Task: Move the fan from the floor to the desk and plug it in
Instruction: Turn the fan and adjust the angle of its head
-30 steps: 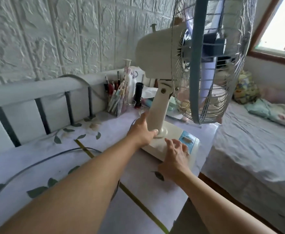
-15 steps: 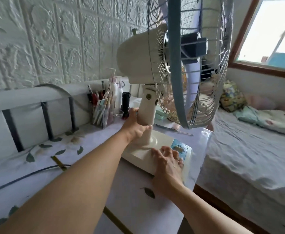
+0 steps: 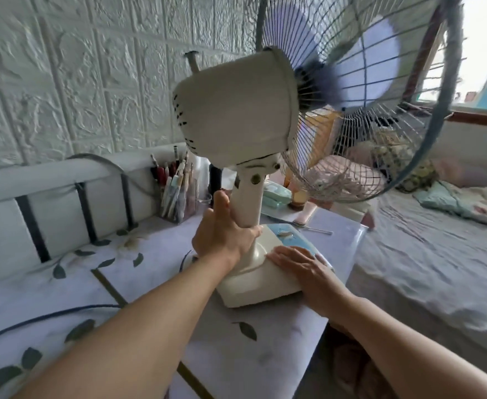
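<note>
A cream fan (image 3: 236, 110) with a wire cage and pale blue blades stands on the desk (image 3: 63, 289), which has a white leaf-print cover. My left hand (image 3: 222, 234) grips the fan's neck just above the base. Flat on the right side of the base, beside the blue control panel (image 3: 291, 240), lies my right hand (image 3: 303, 266) with straight fingers. A dark cord (image 3: 49, 315) runs across the desk from the left edge toward the fan; its plug is out of sight.
A clear holder of pens and brushes (image 3: 176, 191) stands behind the fan by a white padded headboard (image 3: 49, 203). Small items lie on the desk's far right corner. A bed (image 3: 426, 272) with grey sheets adjoins the desk on the right, below a window (image 3: 484, 67).
The fan has turned so its cage faces away to the right and I see the motor's back. My left hand slid up onto the neck; my right hand flattened on the base.
</note>
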The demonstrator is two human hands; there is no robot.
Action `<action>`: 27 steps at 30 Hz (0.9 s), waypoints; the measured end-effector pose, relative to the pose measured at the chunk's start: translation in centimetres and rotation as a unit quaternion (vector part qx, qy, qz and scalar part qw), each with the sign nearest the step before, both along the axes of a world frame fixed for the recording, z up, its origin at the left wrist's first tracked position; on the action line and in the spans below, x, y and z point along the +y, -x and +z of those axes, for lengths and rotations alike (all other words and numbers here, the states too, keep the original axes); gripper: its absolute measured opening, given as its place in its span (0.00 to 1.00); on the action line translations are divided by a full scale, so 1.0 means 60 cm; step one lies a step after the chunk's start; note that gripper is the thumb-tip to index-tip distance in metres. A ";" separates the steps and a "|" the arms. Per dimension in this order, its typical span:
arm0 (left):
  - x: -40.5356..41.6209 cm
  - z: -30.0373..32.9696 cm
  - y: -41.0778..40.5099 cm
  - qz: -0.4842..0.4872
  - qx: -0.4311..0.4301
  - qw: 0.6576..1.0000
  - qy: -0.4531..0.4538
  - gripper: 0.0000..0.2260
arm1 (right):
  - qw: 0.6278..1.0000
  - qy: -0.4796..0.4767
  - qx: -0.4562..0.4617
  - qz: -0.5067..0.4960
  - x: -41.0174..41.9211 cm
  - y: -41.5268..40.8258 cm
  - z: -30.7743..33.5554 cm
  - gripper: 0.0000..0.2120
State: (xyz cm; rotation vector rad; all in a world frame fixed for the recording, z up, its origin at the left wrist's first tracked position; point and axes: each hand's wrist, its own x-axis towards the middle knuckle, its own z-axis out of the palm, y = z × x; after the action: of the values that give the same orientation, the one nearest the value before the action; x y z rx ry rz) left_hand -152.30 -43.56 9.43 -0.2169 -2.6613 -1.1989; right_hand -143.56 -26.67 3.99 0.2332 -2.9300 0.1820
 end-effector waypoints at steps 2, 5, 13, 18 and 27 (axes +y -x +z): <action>0.007 -0.002 -0.010 0.021 0.023 0.999 0.022 0.30 | 1.000 -0.006 0.003 0.006 0.019 0.001 0.002 0.31; 0.006 0.000 -0.011 -0.001 0.022 0.998 0.055 0.32 | 0.999 -0.025 -0.025 -0.010 0.025 -0.001 0.000 0.35; -0.006 0.035 0.010 -0.159 -0.067 0.984 -0.044 0.26 | 0.983 -0.025 -0.107 -0.147 -0.008 0.013 0.022 0.42; -0.011 0.038 0.013 -0.168 -0.073 0.982 -0.043 0.27 | 0.976 -0.034 -0.121 -0.180 -0.006 0.013 0.035 0.37; -0.054 0.044 -0.001 -0.186 -0.116 0.974 -0.056 0.31 | 0.976 -0.036 -0.108 -0.185 -0.055 -0.013 0.042 0.36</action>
State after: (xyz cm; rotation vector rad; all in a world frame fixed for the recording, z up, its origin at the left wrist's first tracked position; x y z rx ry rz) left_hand -152.24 -46.79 12.05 -0.6154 -2.8224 -1.5670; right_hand -142.76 -29.99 6.49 -0.3456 -3.1276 0.0466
